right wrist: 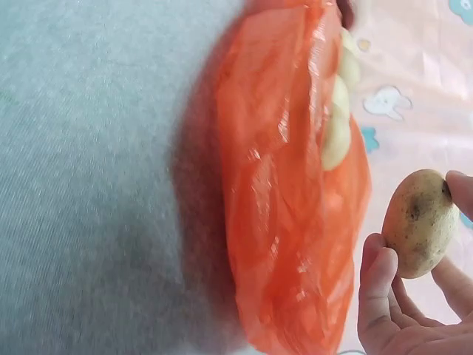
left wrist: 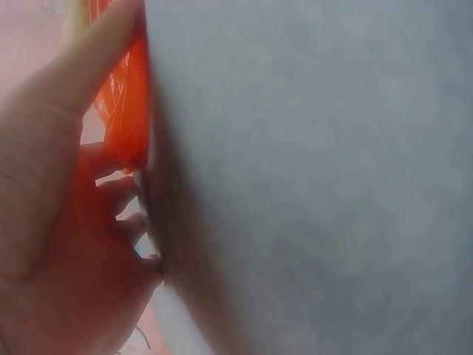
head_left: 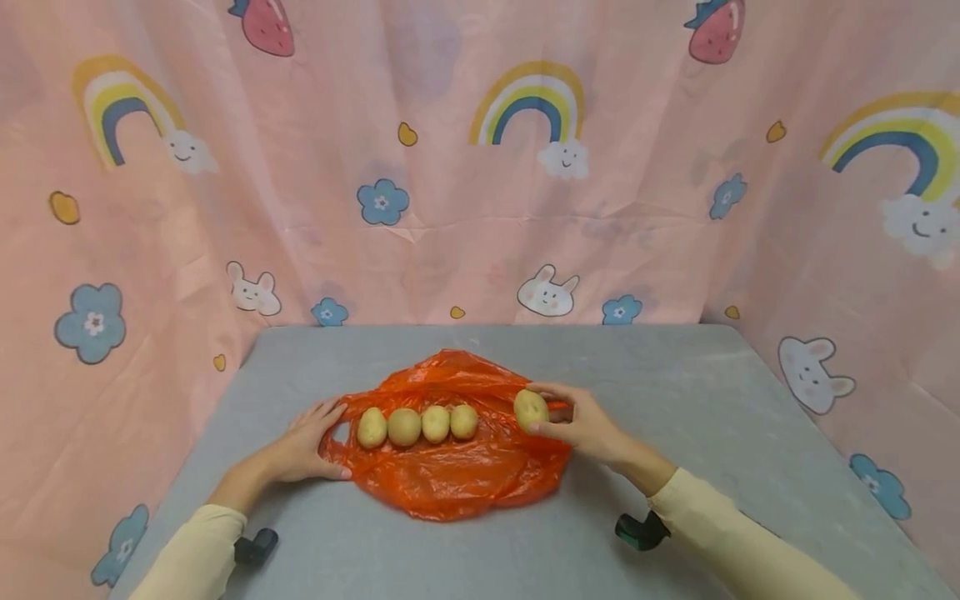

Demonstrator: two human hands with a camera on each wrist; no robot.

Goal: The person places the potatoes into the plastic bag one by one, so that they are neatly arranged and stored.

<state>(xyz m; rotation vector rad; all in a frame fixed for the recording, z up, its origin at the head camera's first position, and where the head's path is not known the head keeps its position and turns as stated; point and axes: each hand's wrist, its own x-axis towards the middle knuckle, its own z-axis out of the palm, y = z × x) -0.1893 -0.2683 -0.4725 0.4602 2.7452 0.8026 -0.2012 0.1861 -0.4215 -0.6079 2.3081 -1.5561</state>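
An orange plastic bag (head_left: 450, 487) lies spread on the grey table, with several potatoes (head_left: 436, 424) in a row on it, left of its middle. The second from the left looks rounder and browner. Over the bag's right end, my right hand (head_left: 592, 427) pinches another potato (head_left: 531, 410) between thumb and fingers. Dark spots mark this potato (right wrist: 421, 222) in the right wrist view, where the bag partly hides the row. At the bag's left edge my left hand (head_left: 303, 442) rests with fingers spread beside the handle loop, thumb pointing right along the table.
The grey table (head_left: 675, 383) reaches back to a pink curtain (head_left: 450, 250) printed with rainbows, flowers and rabbits, which also hangs at both sides. Dark wrist-worn devices (head_left: 641, 531) show beneath both forearms.
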